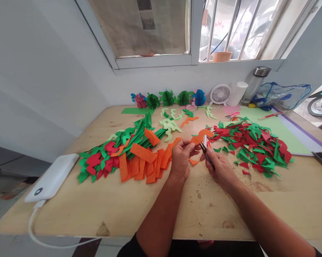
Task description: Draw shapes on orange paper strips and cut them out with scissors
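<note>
My left hand (181, 159) pinches a curved piece of orange paper (205, 133) between thumb and fingers. A pair of scissors (209, 157) is gripped in my right hand (222, 167), its dark blades touching the lower edge of that orange paper. Left of my left hand lies a row of folded orange paper strips (142, 167). Cut green paper pieces (123, 137) and red paper pieces (95, 160) are heaped beyond those strips. To the right of my right hand spreads a pile of red and green paper scraps (253, 144).
A white power bank (52, 176) with a cable is at the table's left edge. Along the wall stand several paper turtle-like figures (167, 99), a small white fan (220, 95), a glass bottle (255, 85) and a clear pouch (284, 95). Coloured sheets (280, 130) lie right.
</note>
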Tool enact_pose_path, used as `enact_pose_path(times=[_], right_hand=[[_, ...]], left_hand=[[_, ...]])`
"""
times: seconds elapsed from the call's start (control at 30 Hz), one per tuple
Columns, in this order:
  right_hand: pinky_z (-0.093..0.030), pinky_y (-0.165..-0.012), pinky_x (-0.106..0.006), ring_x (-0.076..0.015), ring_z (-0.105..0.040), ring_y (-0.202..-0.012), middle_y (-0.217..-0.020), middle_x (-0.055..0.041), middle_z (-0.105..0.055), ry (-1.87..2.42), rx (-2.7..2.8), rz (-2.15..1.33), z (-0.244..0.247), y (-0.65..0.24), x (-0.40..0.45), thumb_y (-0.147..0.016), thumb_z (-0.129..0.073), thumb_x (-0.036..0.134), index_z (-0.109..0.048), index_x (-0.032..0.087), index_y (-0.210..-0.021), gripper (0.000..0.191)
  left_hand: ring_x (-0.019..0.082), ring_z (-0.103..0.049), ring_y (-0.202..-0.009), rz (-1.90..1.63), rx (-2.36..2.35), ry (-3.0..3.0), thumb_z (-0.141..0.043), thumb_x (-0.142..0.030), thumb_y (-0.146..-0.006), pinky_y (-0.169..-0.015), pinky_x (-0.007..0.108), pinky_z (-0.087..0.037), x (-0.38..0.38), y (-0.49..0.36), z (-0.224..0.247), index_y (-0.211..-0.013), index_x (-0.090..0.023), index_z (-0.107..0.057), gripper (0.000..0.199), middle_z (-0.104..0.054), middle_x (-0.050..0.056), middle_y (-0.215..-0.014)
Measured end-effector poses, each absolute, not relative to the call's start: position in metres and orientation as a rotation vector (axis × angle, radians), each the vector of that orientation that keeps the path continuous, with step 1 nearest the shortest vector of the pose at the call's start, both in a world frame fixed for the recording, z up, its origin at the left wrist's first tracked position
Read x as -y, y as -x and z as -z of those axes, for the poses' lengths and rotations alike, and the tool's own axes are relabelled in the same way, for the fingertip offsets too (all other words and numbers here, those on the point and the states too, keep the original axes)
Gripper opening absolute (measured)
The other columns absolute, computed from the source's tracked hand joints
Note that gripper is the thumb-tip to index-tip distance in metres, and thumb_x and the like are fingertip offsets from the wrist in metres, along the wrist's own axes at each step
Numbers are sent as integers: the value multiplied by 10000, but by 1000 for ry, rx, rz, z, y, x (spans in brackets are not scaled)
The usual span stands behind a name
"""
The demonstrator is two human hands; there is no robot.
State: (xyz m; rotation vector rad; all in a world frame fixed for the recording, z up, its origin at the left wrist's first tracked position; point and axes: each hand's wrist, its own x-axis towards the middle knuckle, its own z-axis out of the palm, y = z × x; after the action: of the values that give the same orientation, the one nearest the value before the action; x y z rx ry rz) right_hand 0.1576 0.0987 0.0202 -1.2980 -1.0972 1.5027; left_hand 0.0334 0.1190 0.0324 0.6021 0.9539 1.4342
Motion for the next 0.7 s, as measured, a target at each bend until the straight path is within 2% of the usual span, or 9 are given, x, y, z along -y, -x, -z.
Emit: enact_pose_path(times=[0.7], right_hand=[[-100,-363,-238,-63,-181,-351,-382,88,-314,1292,1113,-1462,-22,-156,-99,-764,-515,743,-566,193,-675,559]], left_hand=[[141,-659,-625,-1363,-949,-639,-726,-268,-603,-649,270,-519,-117,-36,-34,-687,-167,-543,225,-686,17,-666]])
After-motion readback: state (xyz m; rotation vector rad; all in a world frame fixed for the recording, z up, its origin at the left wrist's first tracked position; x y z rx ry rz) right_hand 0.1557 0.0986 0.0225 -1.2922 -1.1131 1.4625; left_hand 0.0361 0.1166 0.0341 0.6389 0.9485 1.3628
